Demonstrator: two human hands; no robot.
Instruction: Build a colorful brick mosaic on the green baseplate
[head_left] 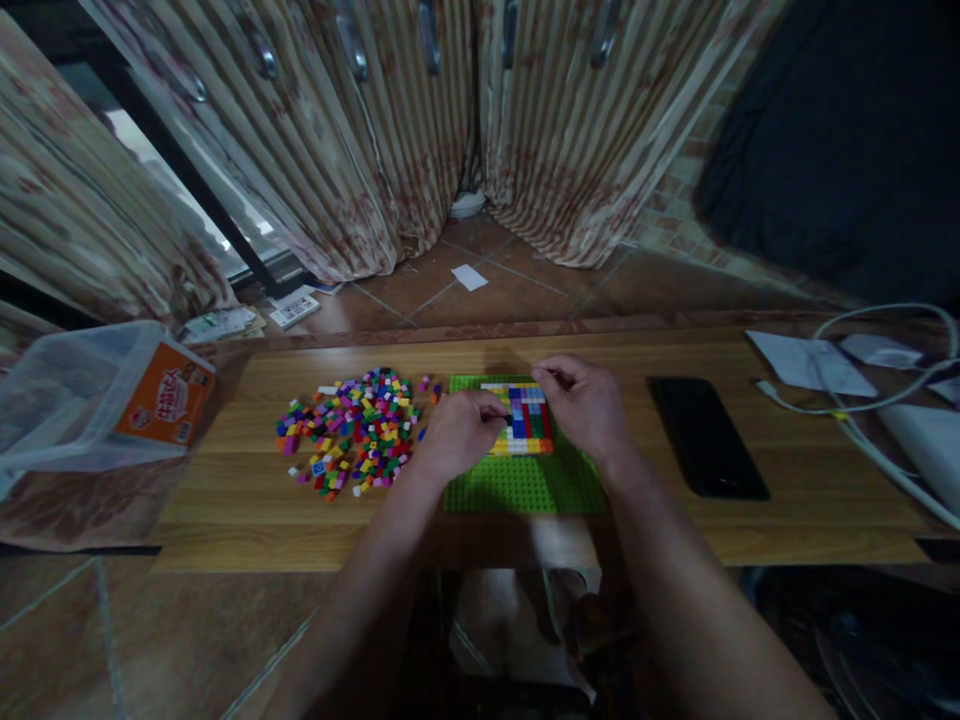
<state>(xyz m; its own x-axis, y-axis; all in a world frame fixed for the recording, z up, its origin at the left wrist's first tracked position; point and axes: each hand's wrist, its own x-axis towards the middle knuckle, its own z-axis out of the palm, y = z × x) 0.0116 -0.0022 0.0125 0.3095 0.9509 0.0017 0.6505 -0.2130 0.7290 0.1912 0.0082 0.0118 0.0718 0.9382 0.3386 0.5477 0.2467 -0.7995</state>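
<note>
A green studded baseplate [525, 490] lies on the wooden table, with a rectangle of colored toy bricks [532, 420] built on it in white, blue, red, green, yellow and orange. Over the left side of this build is my left hand [461, 435], thumb and fingers pinched together. Something small and dark shows at its fingertips, too small to name. My right hand [589, 405] hovers at the build's far right corner with its fingers curled into a pinch; whatever is between them is hidden. Left of the baseplate spreads a loose pile of small colored bricks [375, 430].
A black phone-like slab [709, 437] lies right of the baseplate on the table [240, 510]. Further right are a white cable [795, 405] and papers [806, 360]. A clear plastic bin [75, 390] with an orange label stands off the left end. Striped curtains [360, 150] hang behind.
</note>
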